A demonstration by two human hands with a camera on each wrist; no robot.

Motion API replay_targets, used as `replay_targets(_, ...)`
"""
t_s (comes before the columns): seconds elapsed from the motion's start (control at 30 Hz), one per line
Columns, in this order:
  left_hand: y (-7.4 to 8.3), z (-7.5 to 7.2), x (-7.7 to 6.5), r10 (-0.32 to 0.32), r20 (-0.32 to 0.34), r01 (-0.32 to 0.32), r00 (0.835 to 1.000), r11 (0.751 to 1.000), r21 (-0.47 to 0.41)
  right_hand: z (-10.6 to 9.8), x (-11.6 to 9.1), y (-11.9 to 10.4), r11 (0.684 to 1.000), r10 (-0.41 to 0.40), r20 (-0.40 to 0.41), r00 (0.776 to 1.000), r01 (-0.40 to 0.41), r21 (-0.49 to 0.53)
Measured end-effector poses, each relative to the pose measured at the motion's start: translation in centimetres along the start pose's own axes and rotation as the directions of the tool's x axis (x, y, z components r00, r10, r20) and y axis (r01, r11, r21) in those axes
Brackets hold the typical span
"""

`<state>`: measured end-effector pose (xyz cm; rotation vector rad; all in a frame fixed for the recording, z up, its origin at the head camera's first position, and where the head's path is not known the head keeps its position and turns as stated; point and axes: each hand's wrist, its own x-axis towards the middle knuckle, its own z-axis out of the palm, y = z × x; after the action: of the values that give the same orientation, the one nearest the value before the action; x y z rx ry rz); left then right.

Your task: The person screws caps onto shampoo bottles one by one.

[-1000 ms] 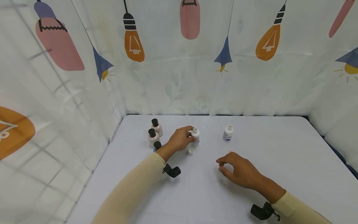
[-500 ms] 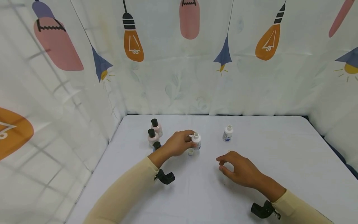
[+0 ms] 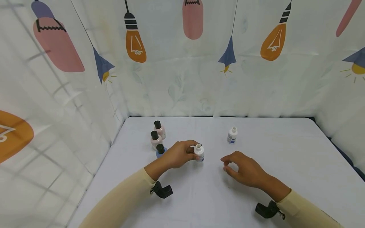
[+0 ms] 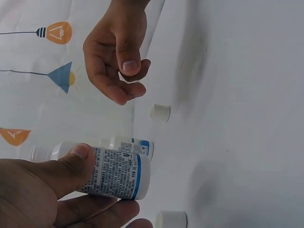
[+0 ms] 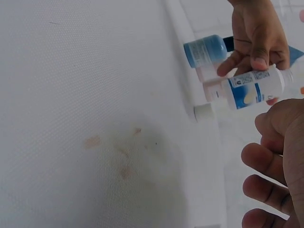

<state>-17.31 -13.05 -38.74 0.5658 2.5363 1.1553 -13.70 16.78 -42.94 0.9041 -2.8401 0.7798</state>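
1. Left of mid-table: white bottle [image 3: 199, 153], mouth bare, roughly upright, seemingly raised off the table [image 3: 285, 152].
2. Left hand [image 3: 180, 154] grips it from the left, thumb on the near side, fingers round the far.
3. Right hand [image 3: 242, 167] apart, to the right, over the table; fingers loosely curved, thumb clear of fingertips.
4. Two white caps on the table, seen from the left wrist: left cap [image 4: 172, 220] near the bottle, right cap [image 4: 160, 113] near the right hand.
5. Farther off, to the right: second bottle [image 3: 232, 136], white, uncapped, upright.
6. Far left: blue bottle [image 3: 161, 151], partly hidden by the left hand; beyond it, two pink bottles [image 3: 156, 142], all dark-capped.
7. Behind the far edge: white curtain [image 3: 256, 91], lamp prints.
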Motion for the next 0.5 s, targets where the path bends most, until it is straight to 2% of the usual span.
replay_targets(0.2,-0.2,0.7,-1.0,0.01,0.023,-0.01,1.0,1.0,-0.028,0.1,0.1,0.1,1.0,-0.007,-0.01,1.0,0.007,-0.002)
replay_targets(0.5,-0.7,1.1,-1.9,0.016,0.027,-0.016,0.999,1.0,-0.001,0.2,0.5,0.3,1.0,-0.017,-0.016,1.0,0.017,-0.007)
